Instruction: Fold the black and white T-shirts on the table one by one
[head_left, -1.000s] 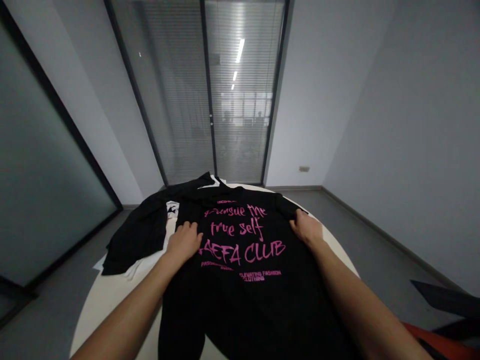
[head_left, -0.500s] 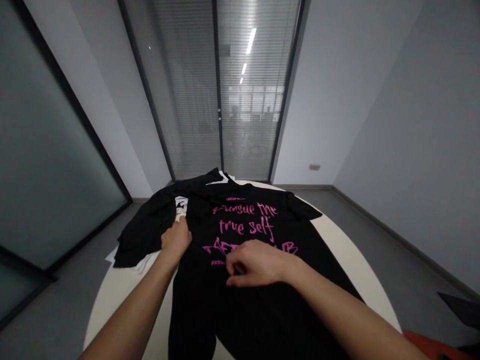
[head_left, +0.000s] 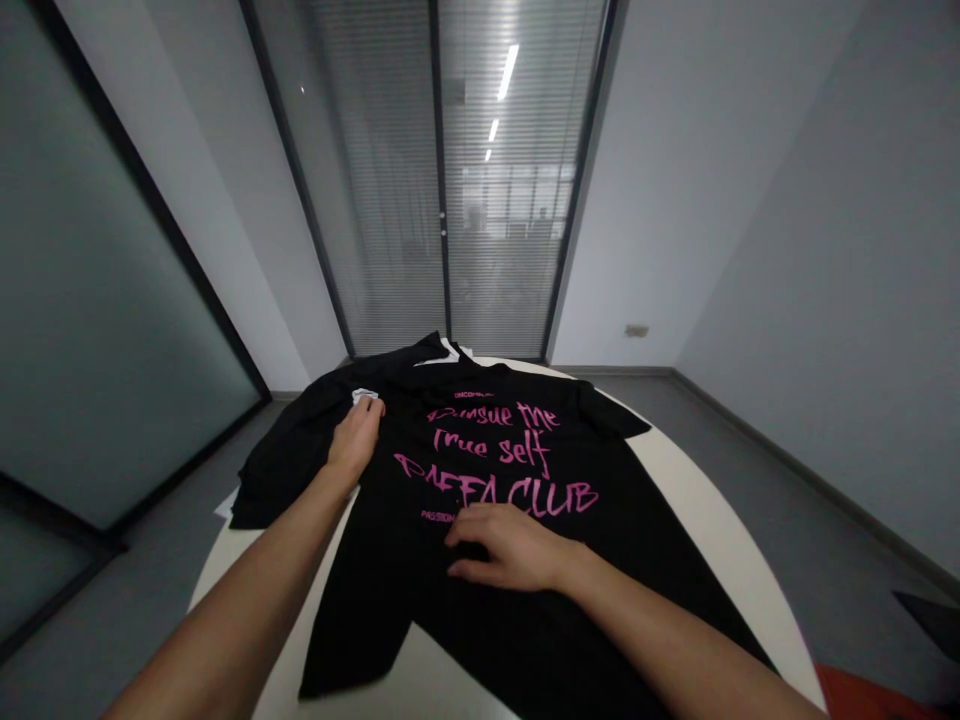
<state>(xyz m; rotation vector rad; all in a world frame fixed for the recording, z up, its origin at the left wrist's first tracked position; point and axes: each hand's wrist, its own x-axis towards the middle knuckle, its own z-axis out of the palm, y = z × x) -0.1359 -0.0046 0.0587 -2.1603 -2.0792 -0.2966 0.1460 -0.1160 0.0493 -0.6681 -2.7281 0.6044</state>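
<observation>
A black T-shirt (head_left: 540,590) with pink lettering lies spread over a round white table (head_left: 705,500), its neck at the far side. My left hand (head_left: 356,435) is at the shirt's upper left edge, fingers bent together on the black cloth; the fingertips are partly hidden. Below the lettering, my right hand (head_left: 510,548) rests over the middle of the shirt, thumb and fingers apart, with nothing in it. Wrinkles break up the print near its left end. The lower left part of the shirt ends in a slanted edge.
To the left lies another black garment (head_left: 285,460), with white cloth (head_left: 223,508) showing beneath it. A glass partition with blinds (head_left: 390,200) stands beyond the table. Something red (head_left: 862,692) is at the lower right, beside the table.
My left hand has moved slightly away from me along the shirt's edge. The lower left cloth has shifted left, and more lettering shows. My right hand's fingers have spread apart.
</observation>
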